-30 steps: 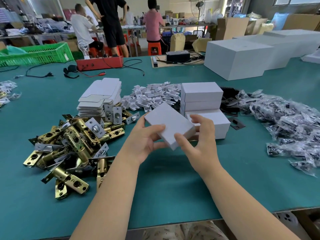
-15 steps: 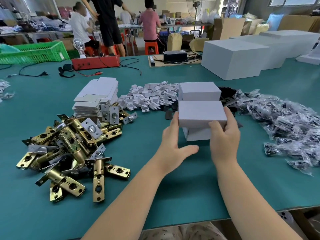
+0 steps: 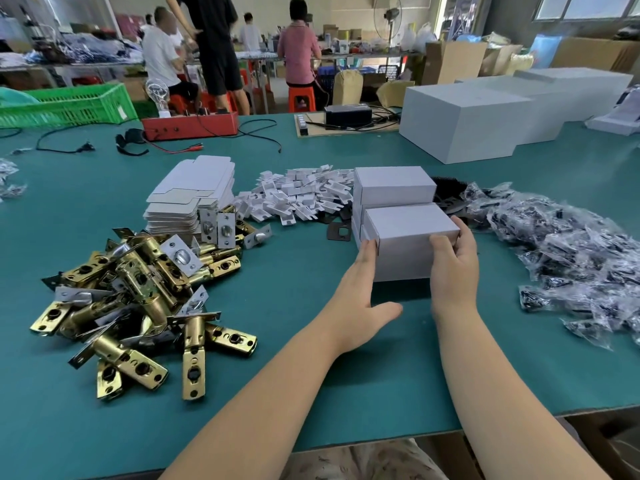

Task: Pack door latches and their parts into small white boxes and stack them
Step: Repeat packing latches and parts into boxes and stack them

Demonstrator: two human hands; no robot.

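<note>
A closed small white box (image 3: 408,223) sits on top of the front stack of white boxes (image 3: 403,266), just in front of a taller back stack (image 3: 394,185). My right hand (image 3: 453,271) grips the top box's right end, thumb on its front face. With straight fingers, my left hand (image 3: 360,292) presses flat against the left side of the front stack. A heap of brass door latches (image 3: 138,289) lies to the left.
Flat box blanks (image 3: 194,195) and white card inserts (image 3: 298,195) lie behind the latches. Bagged black parts (image 3: 571,251) spread to the right, with black plates (image 3: 341,232) by the stacks. Large white cartons (image 3: 460,123), a red device (image 3: 190,124) and a green crate (image 3: 65,105) stand far back.
The box I held tilted in front of me went forward and came down level onto the front stack. Both hands followed it there, and my left hand moved to the stack's left side.
</note>
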